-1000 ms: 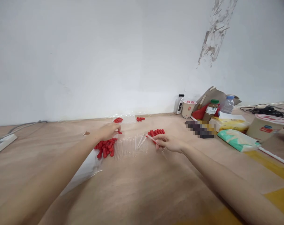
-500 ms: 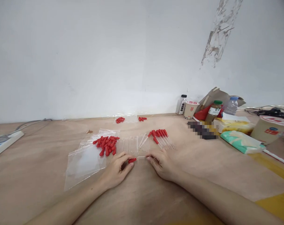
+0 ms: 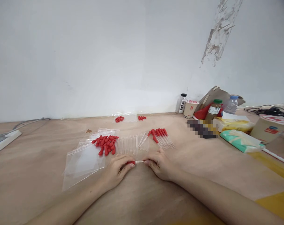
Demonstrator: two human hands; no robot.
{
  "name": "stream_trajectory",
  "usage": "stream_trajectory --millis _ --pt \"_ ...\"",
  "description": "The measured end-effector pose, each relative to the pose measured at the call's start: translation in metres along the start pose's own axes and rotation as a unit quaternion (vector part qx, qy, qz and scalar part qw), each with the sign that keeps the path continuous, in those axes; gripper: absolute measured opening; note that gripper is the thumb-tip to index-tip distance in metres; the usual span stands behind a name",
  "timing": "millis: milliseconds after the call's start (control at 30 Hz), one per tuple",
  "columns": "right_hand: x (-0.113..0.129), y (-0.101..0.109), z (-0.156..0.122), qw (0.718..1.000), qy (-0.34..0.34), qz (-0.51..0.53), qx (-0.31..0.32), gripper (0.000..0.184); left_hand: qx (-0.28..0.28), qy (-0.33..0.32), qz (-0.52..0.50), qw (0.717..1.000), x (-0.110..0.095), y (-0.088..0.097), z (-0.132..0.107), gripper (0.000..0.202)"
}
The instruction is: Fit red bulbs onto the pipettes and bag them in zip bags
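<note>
My left hand (image 3: 117, 168) is closed on a red rubber dropper bulb (image 3: 131, 162), pinched between thumb and fingers. Between the hands runs a thin clear glass tube (image 3: 139, 161); its far end is pinched in my right hand (image 3: 159, 165), and its near end meets the mouth of the bulb. Beyond the left hand lies a pile of loose red bulbs (image 3: 105, 144). A row of bare glass tubes (image 3: 126, 145) lies beside the pile. To the right, several droppers with red bulbs fitted (image 3: 160, 134) lie side by side.
Clear zip bags (image 3: 83, 165) lie at the left, and a power strip (image 3: 6, 142) at the far left. Small heaps of red bulbs (image 3: 119, 119) lie by the wall. Bottles, a lidded cup (image 3: 190, 108), a green tissue pack (image 3: 241, 140) and a large cup (image 3: 269, 129) stand right.
The bulb and tube have come together; the gap between them has closed. Both hands have shifted slightly nearer to me, and the right hand has moved a little left.
</note>
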State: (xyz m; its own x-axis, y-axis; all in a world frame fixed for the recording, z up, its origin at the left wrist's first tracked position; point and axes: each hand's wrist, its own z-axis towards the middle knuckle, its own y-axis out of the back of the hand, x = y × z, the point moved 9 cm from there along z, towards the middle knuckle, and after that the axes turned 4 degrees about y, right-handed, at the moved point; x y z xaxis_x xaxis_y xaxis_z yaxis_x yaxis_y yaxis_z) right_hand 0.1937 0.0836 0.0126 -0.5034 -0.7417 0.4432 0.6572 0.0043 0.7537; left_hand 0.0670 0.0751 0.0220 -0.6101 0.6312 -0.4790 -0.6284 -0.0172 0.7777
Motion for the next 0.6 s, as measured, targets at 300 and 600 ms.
stream_trajectory --millis 300,600 --pt "0.011 0.004 0.001 0.995 0.056 -0.083 -0.025 0.018 0.004 -0.079 0.047 0.996 -0.015 -0.002 -0.002 0.020" --pt "0.027 -0.002 -0.001 0.987 0.108 -0.113 -0.038 0.021 -0.001 -0.113 0.056 0.992 -0.023 -0.004 -0.005 0.013"
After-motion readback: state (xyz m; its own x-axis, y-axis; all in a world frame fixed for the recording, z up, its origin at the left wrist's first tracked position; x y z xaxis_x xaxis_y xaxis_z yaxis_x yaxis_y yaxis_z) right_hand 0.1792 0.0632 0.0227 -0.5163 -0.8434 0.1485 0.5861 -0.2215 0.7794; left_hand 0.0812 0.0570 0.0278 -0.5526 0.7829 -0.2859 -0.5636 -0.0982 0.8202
